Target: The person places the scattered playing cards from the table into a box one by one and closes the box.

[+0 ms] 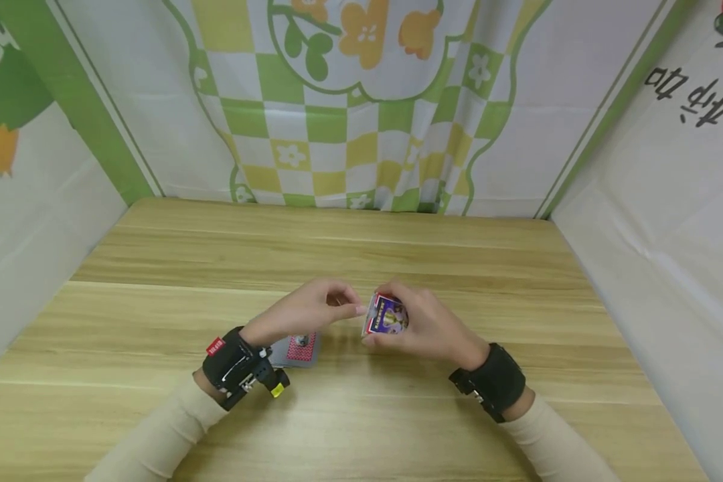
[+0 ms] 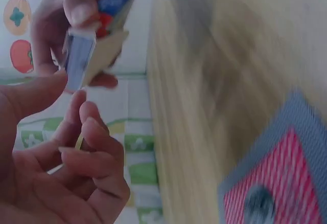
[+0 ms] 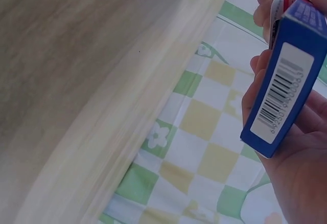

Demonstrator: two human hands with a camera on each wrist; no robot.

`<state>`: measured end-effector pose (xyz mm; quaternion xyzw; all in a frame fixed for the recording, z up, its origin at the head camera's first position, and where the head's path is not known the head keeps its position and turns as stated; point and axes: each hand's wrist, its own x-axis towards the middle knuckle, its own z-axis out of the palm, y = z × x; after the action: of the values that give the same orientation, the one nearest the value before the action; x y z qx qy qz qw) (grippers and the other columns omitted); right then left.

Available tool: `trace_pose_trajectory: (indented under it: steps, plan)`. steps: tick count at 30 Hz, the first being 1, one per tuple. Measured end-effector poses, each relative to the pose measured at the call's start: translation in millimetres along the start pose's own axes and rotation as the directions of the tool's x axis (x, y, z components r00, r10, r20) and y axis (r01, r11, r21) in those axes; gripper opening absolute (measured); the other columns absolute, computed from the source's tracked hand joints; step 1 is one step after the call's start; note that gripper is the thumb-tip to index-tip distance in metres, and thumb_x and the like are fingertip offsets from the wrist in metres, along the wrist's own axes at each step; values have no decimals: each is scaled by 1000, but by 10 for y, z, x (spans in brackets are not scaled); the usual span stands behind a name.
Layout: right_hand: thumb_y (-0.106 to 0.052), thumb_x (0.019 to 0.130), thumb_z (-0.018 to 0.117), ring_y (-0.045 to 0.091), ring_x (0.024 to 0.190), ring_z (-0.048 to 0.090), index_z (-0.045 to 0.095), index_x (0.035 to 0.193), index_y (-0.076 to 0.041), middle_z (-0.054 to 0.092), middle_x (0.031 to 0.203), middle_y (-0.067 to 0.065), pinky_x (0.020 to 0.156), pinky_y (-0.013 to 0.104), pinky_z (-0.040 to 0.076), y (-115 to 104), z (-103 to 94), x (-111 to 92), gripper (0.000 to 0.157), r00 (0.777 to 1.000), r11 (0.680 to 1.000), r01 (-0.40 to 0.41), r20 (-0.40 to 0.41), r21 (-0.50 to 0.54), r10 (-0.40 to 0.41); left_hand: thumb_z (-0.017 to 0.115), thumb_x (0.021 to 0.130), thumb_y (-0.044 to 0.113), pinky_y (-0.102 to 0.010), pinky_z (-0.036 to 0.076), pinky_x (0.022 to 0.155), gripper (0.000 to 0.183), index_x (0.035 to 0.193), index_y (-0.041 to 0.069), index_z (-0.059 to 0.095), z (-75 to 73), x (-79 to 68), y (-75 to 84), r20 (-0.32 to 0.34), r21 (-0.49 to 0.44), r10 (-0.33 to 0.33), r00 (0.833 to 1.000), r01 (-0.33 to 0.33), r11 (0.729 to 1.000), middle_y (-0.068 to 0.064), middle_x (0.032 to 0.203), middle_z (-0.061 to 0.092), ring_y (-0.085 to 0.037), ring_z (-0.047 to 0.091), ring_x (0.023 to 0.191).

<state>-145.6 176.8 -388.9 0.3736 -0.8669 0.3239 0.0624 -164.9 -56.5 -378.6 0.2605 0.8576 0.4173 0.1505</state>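
Observation:
My right hand [image 1: 430,325] grips a small blue card box [image 1: 390,314] by its sides. A barcode on a narrow side of the box [image 3: 281,91] shows in the right wrist view. A cream flap [image 2: 104,55] stands out from the box end in the left wrist view. My left hand [image 1: 319,308] is just left of that end; its straight thumb reaches the box edge, and the other fingers are loosely bent. Below the left wrist, partly hidden by it, lies a stack of playing cards [image 1: 301,349] with a red patterned back.
The wooden table [image 1: 488,268] spans the space under both hands. Behind it hangs a green, yellow and white checked curtain [image 1: 328,127]. White cloth walls [image 1: 651,268] stand along both sides. Black camera straps [image 1: 500,378] circle both wrists.

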Motion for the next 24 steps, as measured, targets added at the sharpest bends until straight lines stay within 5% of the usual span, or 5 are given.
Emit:
trace_pose_trajectory:
  steps: [5, 8, 11, 14, 24]
  plan:
    - [-43, 70, 80, 2, 71, 56, 54, 117, -12, 61, 89, -6, 56, 23, 52, 6, -9, -1, 62, 1000, 1000, -26, -3, -16, 26, 71, 84, 21, -35, 51, 64, 15, 95, 13, 66, -143, -36, -85, 45, 293, 58, 997, -68, 954, -3, 90, 64, -17, 57, 80]
    - [-45, 70, 79, 1, 72, 56, 54, 117, -12, 61, 90, -6, 58, 23, 53, 5, -12, -3, 63, 999, 999, -39, 2, -23, 39, 79, 75, 20, -36, 50, 70, 36, 105, 8, 64, -222, -93, -126, 118, 449, -50, 992, -8, 893, -8, 101, 64, -20, 56, 89]
    - [-47, 70, 79, 1, 73, 55, 54, 117, -13, 61, 91, -7, 59, 23, 52, 3, -16, -2, 63, 999, 999, -41, 7, -32, 42, 86, 64, 28, -40, 50, 75, 59, 113, 9, 60, -258, -122, -158, 170, 538, -187, 968, 68, 840, -9, 108, 59, -25, 51, 99]
    - [-47, 70, 78, 2, 73, 55, 54, 117, -14, 61, 91, -7, 59, 23, 52, 2, -19, -3, 63, 999, 999, -34, 12, -28, 35, 89, 57, 36, -44, 48, 78, 67, 112, 12, 59, -258, -112, -187, 173, 584, -241, 955, 97, 806, -7, 107, 55, -28, 44, 101]
    - [-43, 71, 79, 4, 72, 56, 53, 118, -13, 61, 89, -6, 57, 25, 53, -2, -8, -1, 62, 999, 1000, -18, 28, -11, 18, 90, 53, 35, -42, 47, 78, 62, 102, 15, 57, -228, -89, -255, 168, 588, -216, 962, 78, 805, -4, 104, 48, -30, 35, 102]
